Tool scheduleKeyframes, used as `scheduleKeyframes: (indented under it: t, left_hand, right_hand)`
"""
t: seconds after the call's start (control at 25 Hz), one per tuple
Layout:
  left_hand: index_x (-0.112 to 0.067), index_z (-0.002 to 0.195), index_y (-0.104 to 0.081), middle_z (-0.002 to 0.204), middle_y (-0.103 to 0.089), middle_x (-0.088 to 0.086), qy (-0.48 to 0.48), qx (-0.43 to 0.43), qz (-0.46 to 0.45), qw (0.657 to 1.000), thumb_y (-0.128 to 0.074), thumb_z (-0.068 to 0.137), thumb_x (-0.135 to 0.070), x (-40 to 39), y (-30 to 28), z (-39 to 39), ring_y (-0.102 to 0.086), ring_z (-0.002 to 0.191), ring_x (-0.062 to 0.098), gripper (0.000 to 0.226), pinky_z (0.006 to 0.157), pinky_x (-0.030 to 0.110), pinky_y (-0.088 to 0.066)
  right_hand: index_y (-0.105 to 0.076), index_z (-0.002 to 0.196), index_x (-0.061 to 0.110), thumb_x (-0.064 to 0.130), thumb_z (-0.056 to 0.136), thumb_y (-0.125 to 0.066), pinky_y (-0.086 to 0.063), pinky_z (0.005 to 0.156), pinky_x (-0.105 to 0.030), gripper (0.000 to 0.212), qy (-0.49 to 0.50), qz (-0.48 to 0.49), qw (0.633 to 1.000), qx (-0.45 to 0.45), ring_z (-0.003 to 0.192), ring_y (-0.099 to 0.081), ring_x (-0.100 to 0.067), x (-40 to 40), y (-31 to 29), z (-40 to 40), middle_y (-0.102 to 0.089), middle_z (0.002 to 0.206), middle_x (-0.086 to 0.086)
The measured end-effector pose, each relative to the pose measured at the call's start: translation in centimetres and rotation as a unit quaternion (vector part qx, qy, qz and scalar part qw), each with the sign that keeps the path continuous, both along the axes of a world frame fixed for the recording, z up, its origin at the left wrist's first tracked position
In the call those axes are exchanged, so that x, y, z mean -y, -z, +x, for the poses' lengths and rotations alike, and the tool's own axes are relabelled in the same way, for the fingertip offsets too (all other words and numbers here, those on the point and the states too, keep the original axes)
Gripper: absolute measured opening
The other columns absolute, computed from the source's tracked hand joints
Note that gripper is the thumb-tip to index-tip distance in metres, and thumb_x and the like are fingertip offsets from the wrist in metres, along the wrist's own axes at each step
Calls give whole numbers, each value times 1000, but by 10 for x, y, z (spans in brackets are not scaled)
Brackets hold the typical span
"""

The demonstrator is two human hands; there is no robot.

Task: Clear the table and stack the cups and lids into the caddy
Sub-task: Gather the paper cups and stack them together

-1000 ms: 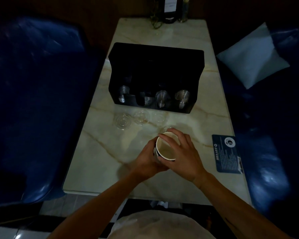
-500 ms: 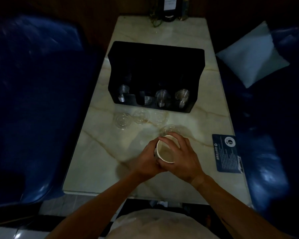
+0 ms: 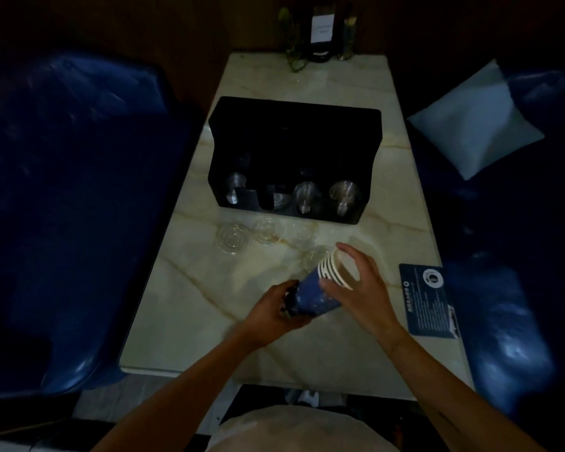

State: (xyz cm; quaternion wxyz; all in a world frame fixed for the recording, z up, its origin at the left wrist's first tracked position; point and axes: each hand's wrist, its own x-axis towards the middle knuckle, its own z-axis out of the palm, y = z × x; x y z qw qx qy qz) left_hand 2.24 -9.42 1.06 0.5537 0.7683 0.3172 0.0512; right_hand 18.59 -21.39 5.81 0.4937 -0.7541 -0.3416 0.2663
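A nested stack of blue paper cups (image 3: pixel 313 295) with white rims is tipped on its side above the marble table (image 3: pixel 209 308), mouth toward the far right. My left hand (image 3: pixel 271 313) grips the stack's base. At the rim end my right hand (image 3: pixel 359 288) holds it. The black caddy (image 3: pixel 294 135) stands further back, with clear plastic cups in its front slots. Several clear lids (image 3: pixel 234 238) lie on the table between the caddy and my hands, one (image 3: pixel 313 254) just behind the stack.
A dark blue card (image 3: pixel 429 300) lies at the table's right edge. Blue padded seats flank both sides, and a pale cushion (image 3: pixel 473 125) rests on the right one. Bottles and a plant (image 3: pixel 320 34) stand at the far end.
The cup stack stood upright, seen from above. Both hands have now tipped it onto its side, rims toward the far right, and the left hand has slid to its base.
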Motion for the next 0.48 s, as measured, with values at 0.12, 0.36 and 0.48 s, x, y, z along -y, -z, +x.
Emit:
scheduleKeyframes:
  t: [0.12,0.36,0.48]
  left_hand:
    - [-56,114,-50,115,-60,-13,-66,26,-61,996,-81,67,-43,1,-2,-13,-65,97,-2,57,72,11,-51]
    - [-30,121,-52,105,-67,-2,-118,73,-150,979,-74,76,-26,2,-19,-27,-69,82,7,50,66,25,-58]
    - [-20,121,-49,104,-63,2,-125,69,-146,979,-73,81,-14,-6,-26,-28,-66,76,2,47,61,22,-55]
  right_hand:
    - [-51,129,46,43,75,-75,-53,98,-39,59,52,25,988,-141,119,-55,-7,7,-4,9,-52,136,6]
    - [-53,125,59,43,84,-67,-61,77,-39,46,88,25,945,-314,111,-64,-13,11,3,7,-60,132,10]
    - [-50,128,59,41,89,-63,-61,75,-37,45,95,12,936,-340,112,-63,-15,2,10,-3,-61,130,11]
